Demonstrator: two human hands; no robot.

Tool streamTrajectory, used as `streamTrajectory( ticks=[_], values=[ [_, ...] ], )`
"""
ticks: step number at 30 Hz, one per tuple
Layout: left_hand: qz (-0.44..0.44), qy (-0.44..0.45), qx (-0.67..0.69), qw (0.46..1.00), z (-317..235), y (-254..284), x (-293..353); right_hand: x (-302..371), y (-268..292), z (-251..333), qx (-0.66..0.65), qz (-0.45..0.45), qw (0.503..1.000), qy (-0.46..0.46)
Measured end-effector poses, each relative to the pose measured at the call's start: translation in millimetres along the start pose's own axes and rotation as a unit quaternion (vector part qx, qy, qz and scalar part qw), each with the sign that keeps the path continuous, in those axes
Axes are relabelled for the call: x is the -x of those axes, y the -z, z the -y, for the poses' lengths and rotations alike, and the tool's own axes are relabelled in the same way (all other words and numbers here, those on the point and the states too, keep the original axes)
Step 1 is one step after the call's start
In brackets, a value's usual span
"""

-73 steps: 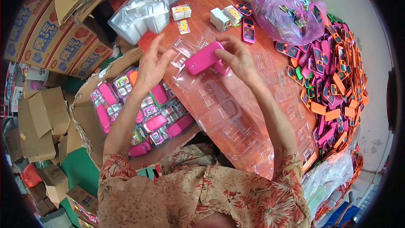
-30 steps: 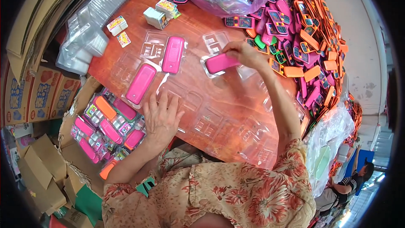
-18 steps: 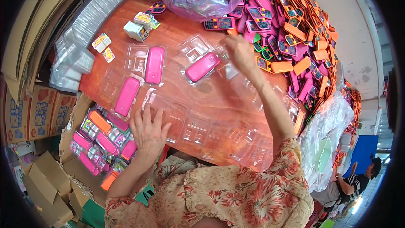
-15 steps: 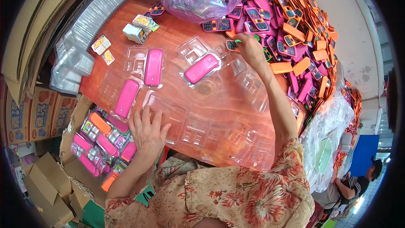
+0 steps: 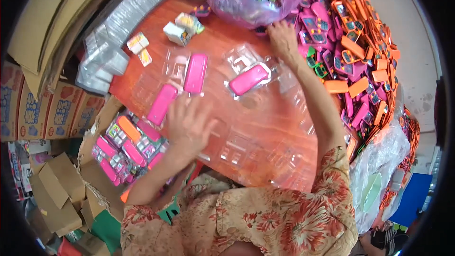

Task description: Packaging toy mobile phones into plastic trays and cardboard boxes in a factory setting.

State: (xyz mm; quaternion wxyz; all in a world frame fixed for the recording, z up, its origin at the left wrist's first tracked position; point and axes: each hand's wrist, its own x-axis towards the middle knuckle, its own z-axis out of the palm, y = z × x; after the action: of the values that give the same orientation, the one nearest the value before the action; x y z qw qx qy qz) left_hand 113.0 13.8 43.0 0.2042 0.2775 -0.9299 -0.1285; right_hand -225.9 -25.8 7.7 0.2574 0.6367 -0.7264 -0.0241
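My left hand (image 5: 189, 125) is blurred by motion, its fingers apart and nothing visible in them. It hovers over clear plastic blister trays beside a pink toy phone (image 5: 162, 104). Two more pink toy phones, one upright in the picture (image 5: 195, 73) and one slanted (image 5: 249, 79), lie face down in clear trays. Bare clear trays (image 5: 232, 149) spread along the table's near side. My right hand (image 5: 283, 40) reaches to the edge of the toy phone heap, just below the purple plastic bag (image 5: 256, 7). Its fingertips bend down there, and whether they grip anything is hidden.
Pink and orange toy phones (image 5: 353, 57) pile up on the right. Small card stacks (image 5: 177, 33) and nested clear trays (image 5: 106, 59) stand at the left. A carton of packed phones (image 5: 106, 118) sits below the table's left edge. Clear plastic sheeting (image 5: 379, 170) hangs at the right.
My right hand has moved from the green-edged phones up toward the purple bag. My left hand has lifted and blurred. The whole view has shifted, moving the scene rightward.
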Motion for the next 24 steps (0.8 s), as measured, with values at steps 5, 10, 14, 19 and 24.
streamTrajectory(
  ticks=[5,10,14,19,24],
  values=[
    [-0.038,0.054,-0.014,0.998,14.5,12.3,40.2,5.5,64.5,-9.7,-0.187,-0.165,0.968,0.023],
    [-0.015,0.067,-0.01,0.998,10.1,0.8,72.7,52.7,122.4,55.1,-0.725,0.053,0.668,-0.156],
    [-0.002,0.045,0.006,0.999,2.6,-7.0,84.2,82.4,146.3,101.2,-0.821,0.222,0.489,-0.196],
    [-0.015,0.043,-0.005,0.999,-0.2,-13.6,82.9,111.4,138.4,141.0,-0.846,0.19,0.452,-0.21],
    [-0.019,0.067,-0.006,0.998,-2.6,-16.1,82.2,107.5,163.8,157.9,-0.689,0.169,0.667,-0.229]
  ],
)
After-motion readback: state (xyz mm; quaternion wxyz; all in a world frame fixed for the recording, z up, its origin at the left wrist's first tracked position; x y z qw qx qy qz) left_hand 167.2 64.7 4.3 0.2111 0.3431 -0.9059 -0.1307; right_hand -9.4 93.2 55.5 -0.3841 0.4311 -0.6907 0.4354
